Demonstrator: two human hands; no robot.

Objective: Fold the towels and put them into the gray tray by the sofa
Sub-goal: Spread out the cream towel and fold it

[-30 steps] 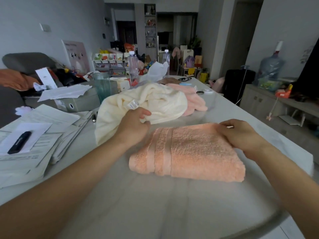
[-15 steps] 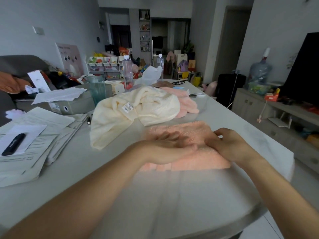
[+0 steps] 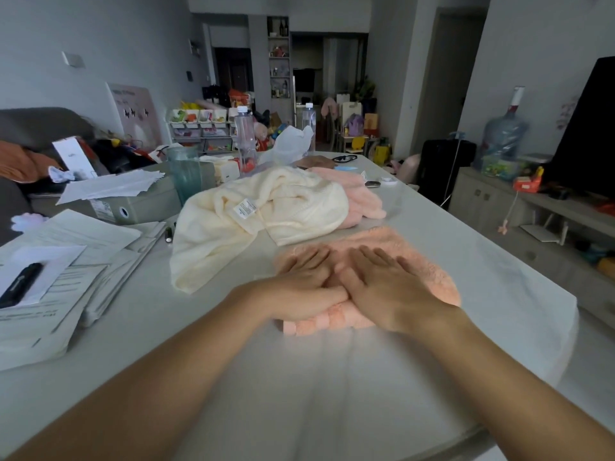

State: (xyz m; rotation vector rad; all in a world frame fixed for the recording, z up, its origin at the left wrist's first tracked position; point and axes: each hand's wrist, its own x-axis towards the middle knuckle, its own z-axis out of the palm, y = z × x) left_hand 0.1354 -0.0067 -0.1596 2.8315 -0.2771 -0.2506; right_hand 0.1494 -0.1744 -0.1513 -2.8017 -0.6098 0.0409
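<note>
A folded peach-orange terry towel (image 3: 422, 261) lies flat on a pale grey tabletop (image 3: 332, 394), near the middle of the table and close to the person. Both bare hands rest palm-down on it, fingers extended and gripping nothing: the left hand (image 3: 299, 287) and the right hand (image 3: 386, 287) sit side by side, touching at the thumbs.

Just beyond the towel, a crumpled cream-coloured towel (image 3: 266, 207) with a white care label (image 3: 245, 207) is heaped on the table, and a pale pink fluffy towel (image 3: 361, 201) lies bunched against its right side.

To the left, loose white paper sheets (image 3: 66, 261) are stacked, with a black pen-like object (image 3: 21, 284) lying on top. Behind them, a grey rectangular box (image 3: 139, 207) holds more white papers (image 3: 109, 188) that spill over its top. Beside the box stands a translucent green plastic tumbler (image 3: 184, 173); its contents cannot be made out. Farther back stand two clear plastic bottles (image 3: 244, 138), both capped.
</note>
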